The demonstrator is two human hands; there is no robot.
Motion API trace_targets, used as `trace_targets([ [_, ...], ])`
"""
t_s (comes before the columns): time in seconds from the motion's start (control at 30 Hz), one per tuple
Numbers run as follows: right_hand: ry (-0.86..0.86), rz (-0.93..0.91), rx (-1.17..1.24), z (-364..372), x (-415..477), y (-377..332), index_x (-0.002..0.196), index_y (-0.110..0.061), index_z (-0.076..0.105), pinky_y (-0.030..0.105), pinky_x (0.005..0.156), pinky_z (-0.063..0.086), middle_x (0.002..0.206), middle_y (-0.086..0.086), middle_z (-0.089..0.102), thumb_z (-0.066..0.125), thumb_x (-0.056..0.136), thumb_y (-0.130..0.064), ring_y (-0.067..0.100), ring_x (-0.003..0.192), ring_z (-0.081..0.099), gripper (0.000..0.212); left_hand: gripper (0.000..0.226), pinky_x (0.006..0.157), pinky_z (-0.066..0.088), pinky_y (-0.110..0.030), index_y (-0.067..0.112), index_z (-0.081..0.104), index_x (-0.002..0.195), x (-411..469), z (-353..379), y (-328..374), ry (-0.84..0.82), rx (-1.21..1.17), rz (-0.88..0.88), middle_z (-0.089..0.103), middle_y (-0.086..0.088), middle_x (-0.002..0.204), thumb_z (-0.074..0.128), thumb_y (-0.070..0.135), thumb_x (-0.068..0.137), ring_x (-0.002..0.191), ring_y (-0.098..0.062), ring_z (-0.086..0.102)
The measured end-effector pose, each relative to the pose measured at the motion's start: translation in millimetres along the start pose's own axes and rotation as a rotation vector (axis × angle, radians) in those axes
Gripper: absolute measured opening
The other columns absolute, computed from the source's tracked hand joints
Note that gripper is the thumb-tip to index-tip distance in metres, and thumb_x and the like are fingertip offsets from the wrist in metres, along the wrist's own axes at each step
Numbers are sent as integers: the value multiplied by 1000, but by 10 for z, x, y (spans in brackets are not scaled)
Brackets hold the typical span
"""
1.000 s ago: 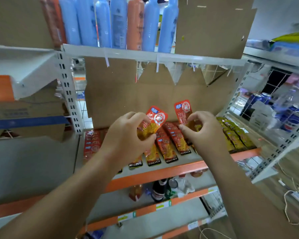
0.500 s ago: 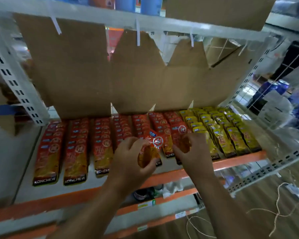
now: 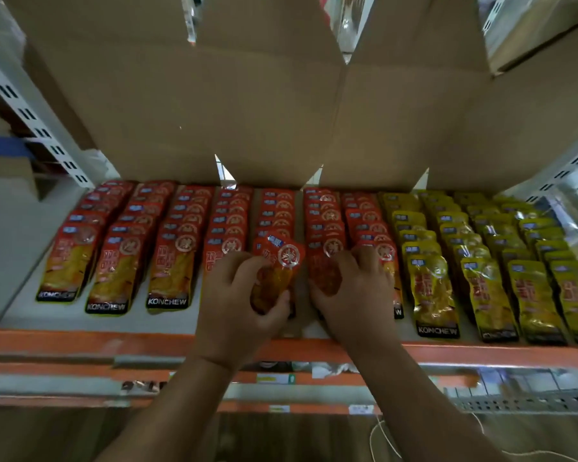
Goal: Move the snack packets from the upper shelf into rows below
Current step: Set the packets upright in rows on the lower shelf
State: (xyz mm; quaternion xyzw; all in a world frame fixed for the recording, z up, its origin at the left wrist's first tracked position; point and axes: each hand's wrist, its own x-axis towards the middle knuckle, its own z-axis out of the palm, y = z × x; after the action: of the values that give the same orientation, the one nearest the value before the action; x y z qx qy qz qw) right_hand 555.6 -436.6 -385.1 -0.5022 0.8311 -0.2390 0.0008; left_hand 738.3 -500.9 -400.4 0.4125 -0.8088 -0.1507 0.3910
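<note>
My left hand (image 3: 237,301) grips a red snack packet (image 3: 277,268) just above the front of a middle row on the shelf (image 3: 167,323). Beside it, my right hand (image 3: 357,295) holds another red packet (image 3: 326,273) down at the front of the neighbouring row. Several rows of red packets (image 3: 177,248) fill the shelf's left and middle. Rows of yellow packets (image 3: 481,255) fill the right. My hands hide the fronts of the two middle rows.
Brown cardboard sheets (image 3: 247,105) stand behind the rows as a back wall. The shelf has an orange front edge (image 3: 80,341). White perforated uprights (image 3: 30,108) flank it. Lower shelves (image 3: 314,391) with price tags lie beneath, and a white cord (image 3: 377,438) trails on the floor.
Both hands have come down with their packets from in front of the cardboard to the front of the middle rows. The camera has tilted down and closer to the shelf.
</note>
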Motion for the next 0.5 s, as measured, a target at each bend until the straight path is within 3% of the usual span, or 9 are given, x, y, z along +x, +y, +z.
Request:
trace_targets([
  [0.23,28,-15,-7,37,30,34,117,-23,63,50,93,43,121,6,56,71,75,-61,33,106,61,57,50,90,51,-35,12,65,117,-5,21,-14,-23,34,1,58,-7,118,72,44,79,106,-24,57],
  [0.5,1,25,-61,40,39,29,118,-22,64,50,95,42,122,6,55,69,77,-66,32,106,63,61,51,91,43,-27,13,65,117,5,16,-9,-41,46,40,58,-6,118,71,47,79,106,-20,55],
])
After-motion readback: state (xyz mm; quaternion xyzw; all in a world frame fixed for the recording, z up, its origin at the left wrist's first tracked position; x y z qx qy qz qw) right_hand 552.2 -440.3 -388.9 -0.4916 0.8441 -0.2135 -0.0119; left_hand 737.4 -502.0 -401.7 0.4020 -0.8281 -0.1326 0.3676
